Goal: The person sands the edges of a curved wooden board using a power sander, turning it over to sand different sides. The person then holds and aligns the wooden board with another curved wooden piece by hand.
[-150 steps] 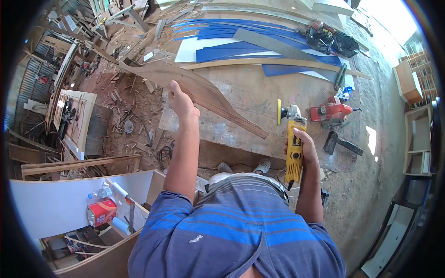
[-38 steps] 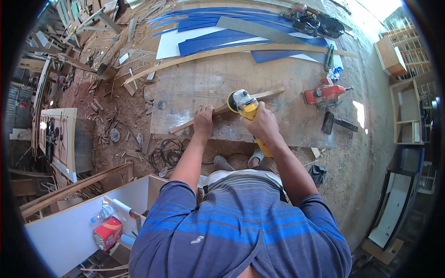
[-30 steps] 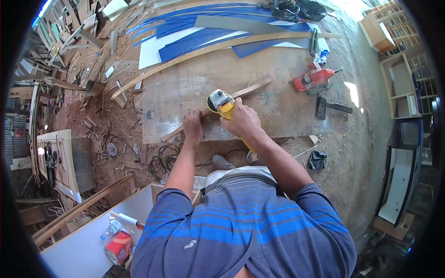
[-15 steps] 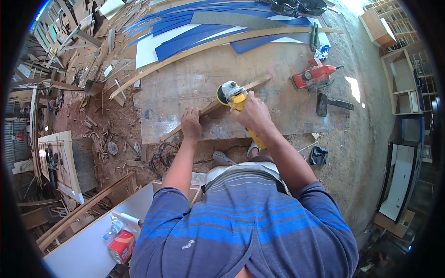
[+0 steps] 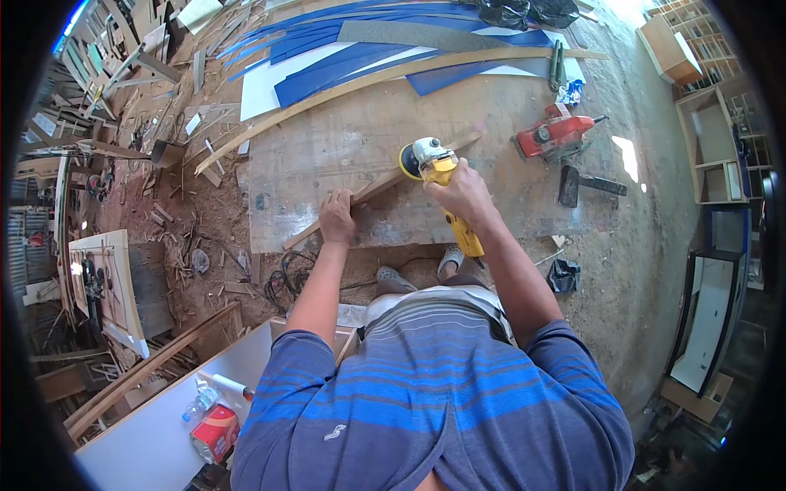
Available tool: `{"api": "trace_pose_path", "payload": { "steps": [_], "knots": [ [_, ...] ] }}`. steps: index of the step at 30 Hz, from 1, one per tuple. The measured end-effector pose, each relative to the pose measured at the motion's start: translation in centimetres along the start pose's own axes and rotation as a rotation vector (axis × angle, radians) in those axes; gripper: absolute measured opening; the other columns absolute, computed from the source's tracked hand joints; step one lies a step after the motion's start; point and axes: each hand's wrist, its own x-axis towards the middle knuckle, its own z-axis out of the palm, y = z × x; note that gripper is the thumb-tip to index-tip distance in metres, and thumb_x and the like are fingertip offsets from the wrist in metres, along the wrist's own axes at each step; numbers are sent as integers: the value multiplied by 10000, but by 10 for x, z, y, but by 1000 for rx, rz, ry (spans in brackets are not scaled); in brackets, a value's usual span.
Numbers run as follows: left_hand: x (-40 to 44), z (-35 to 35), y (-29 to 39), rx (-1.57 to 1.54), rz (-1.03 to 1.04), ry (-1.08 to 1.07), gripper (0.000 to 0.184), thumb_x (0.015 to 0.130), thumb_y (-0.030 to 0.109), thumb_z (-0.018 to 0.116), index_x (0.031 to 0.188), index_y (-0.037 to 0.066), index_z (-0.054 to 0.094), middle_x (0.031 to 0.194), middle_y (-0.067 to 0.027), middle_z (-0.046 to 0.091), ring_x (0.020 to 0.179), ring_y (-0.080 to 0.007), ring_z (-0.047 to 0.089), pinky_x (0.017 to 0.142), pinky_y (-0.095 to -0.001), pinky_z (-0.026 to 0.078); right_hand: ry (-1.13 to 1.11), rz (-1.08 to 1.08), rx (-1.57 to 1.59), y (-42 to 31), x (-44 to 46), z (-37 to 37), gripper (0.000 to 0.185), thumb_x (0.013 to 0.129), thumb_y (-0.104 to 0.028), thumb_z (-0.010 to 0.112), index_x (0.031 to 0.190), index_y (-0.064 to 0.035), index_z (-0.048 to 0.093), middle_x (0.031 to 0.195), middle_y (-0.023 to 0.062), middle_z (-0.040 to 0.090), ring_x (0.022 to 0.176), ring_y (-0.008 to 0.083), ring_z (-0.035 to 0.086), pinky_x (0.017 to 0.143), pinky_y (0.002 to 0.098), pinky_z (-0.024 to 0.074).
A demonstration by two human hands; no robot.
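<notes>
Right hand: here it is mid-frame, the right hand (image 5: 465,196), grip wrapped firmly round the yellow power tool (image 5: 440,169)!
Disc: facing left, right up at the wood; actual contact, I can't tell.
Left hand: left of centre, the left hand (image 5: 336,218) lies across the wooden piece (image 5: 378,186); whether that grip closes underneath, I can't tell.
Wooden piece: slanting across the frame's middle, on the low counter (image 5: 311,155).
Right of centre: a red power tool (image 5: 557,134), a black hammer-like tool (image 5: 591,186) just below.
Top: blue strips (image 5: 327,86), overlapping.
</notes>
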Motion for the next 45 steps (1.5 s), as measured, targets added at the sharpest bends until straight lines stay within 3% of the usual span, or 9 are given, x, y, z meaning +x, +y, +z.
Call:
{"api": "trace_pose_path", "payload": {
  "steps": [8,14,17,20,28,31,40,45],
  "knots": [
    [-1,1,1,-2,1,5,286,952,336,753,1072,110,625,1032,-100,661,1023,-357,644,904,-494,511,4,70,64,29,13,3,746,806,-477,794,1231,107,610,1201,326,735,1176,451,719,1002,491,580],
    [0,-1,-1,-8,2,-2,378,852,291,854,1097,97,641,1060,-117,702,1049,-393,680,922,-501,538,89,45,57,46,21,-10,766,817,-497,790,1240,111,596,1155,338,743,1142,458,729,995,496,584],
    [13,-13,11,-103,-207,-167,353,836,323,862,1049,100,688,1048,-156,749,1014,-408,721,885,-507,565,103,5,31,25,0,-20,746,823,-481,794,1241,99,581,1106,323,755,1091,467,741,972,510,591],
    [42,-34,34,-4,-287,-369,333,837,384,858,983,114,728,1023,-185,774,984,-408,745,849,-519,579,36,-50,-7,-9,-20,-18,701,830,-446,797,1231,80,565,1077,312,762,1054,473,748,950,523,597],
    [47,-17,41,-16,-167,-304,329,879,425,825,973,125,728,992,-160,773,969,-404,742,836,-530,580,-83,-131,-17,-27,-25,7,609,842,-365,794,1207,49,537,1069,327,756,1047,492,742,949,544,589],
    [43,-13,38,-7,-140,-263,346,876,432,826,991,123,721,977,-145,764,959,-397,740,825,-528,584,-53,-105,7,-20,-16,9,649,844,-414,799,1183,71,534,1008,328,754,1010,495,746,925,544,594],
    [39,-3,26,-5,7,-167,341,907,445,793,1015,129,721,990,-120,749,937,-375,735,803,-508,590,-48,-59,-15,-2,3,-4,631,849,-388,763,1209,78,539,1068,339,747,1067,495,737,966,538,588],
    [40,-1,23,17,33,-162,340,915,459,781,987,134,712,961,-114,739,921,-368,732,786,-505,581,-68,-3,-7,13,20,-11,717,831,-465,783,1221,97,567,1132,332,737,1119,470,727,986,515,582]
  ]
}}
